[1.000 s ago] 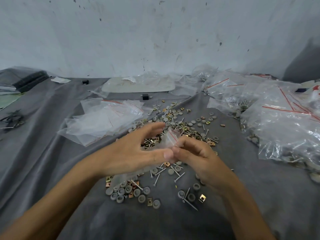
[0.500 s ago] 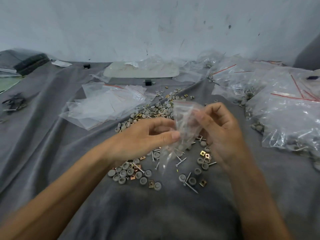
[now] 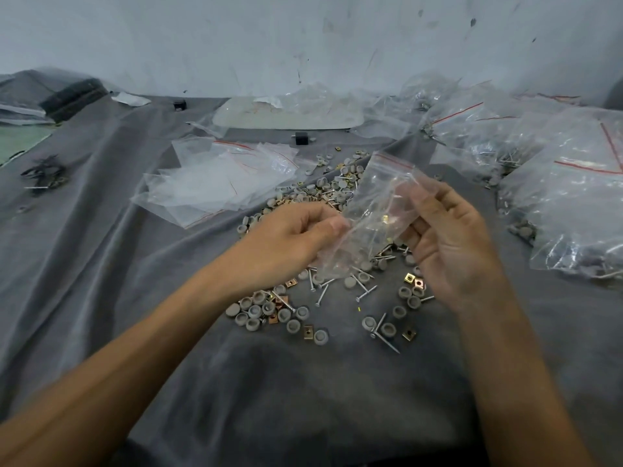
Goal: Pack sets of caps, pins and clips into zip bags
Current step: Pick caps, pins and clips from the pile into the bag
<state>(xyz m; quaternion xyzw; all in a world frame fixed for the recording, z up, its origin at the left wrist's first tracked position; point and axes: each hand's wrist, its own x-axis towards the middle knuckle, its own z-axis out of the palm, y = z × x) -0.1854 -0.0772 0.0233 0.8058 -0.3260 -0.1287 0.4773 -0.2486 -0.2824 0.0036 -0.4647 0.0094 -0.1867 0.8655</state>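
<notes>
Above the middle of the cloth [image 3: 101,264], both hands hold 1 zip bag [image 3: 377,210] in the air, roughly upright and leaning right, red zip strip on top. Left hand [image 3: 290,241]: thumb and curled fingers pinch the bag's left edge about mid-height. Right hand [image 3: 451,244]: palm toward the camera, fingers curled round the bag's right side, fingertips blurred through the plastic. The bag is clear, thin and crinkled. Inside it are 1 brass-coloured clip, a pin and grey shapes at the bottom, count unclear.

The cloth is grey, soft and wrinkled. On it, under the hands:
- caps [image 3: 263,311]: round, grey, cup-like
- pins [image 3: 322,294]: thin metal, flat heads
- clips [image 3: 409,278]: small, square, brass-coloured, centre hole

All 3 lie mixed in a scatter running from the middle toward the far edge. Empty bags [image 3: 215,183], flat and clear, are stacked left of the scatter. Filled bags [image 3: 573,203], shiny with red strips, are heaped along the right edge. A pale tray [image 3: 290,114] sits at the far edge, with a small black block [image 3: 302,138] just in front of it.
</notes>
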